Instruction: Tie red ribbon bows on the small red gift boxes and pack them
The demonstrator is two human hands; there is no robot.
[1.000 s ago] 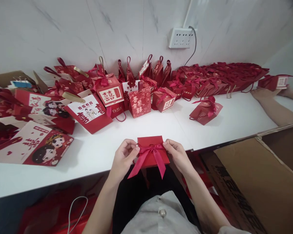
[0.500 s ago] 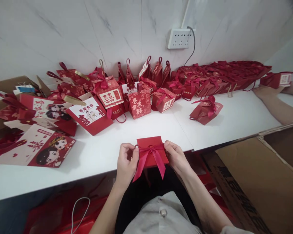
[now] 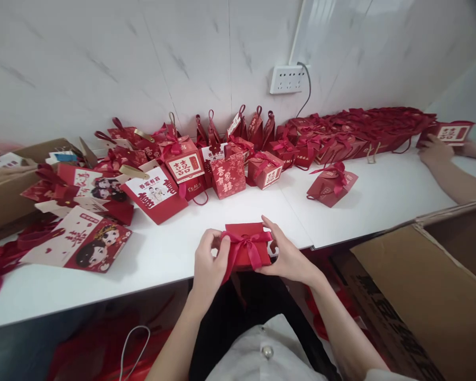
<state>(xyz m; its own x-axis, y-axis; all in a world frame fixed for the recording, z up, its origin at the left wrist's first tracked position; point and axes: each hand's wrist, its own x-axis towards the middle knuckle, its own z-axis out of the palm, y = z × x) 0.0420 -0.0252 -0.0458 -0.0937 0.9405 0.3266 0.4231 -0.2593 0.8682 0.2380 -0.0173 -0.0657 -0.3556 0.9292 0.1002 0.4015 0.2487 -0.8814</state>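
A small red gift box [image 3: 244,228] is between my hands at the front edge of the table. A crimson ribbon [image 3: 254,255] is tied in a bow across its top, one tail hanging down on the left. My left hand [image 3: 209,264] is closed at the box's left side, thumb and forefinger pinching the ribbon there. With thumb and fingers around its right side, my right hand [image 3: 289,259] grips the box. Part of a printed side shows beside the right fingers. The underside of the box is hidden.
Red gift boxes [image 3: 228,177] with ribbons and handles line the white table [image 3: 162,254] along the wall. One box [image 3: 333,185] stands apart on the right. Cardboard cartons [image 3: 420,286] are at right and left. At the far right, another person's hand [image 3: 436,153] holds a red box.
My right hand has shifted from pinching the ribbon's right end to gripping the box's side. The box's side now shows more. The other person's box has turned. The view has tilted up slightly.
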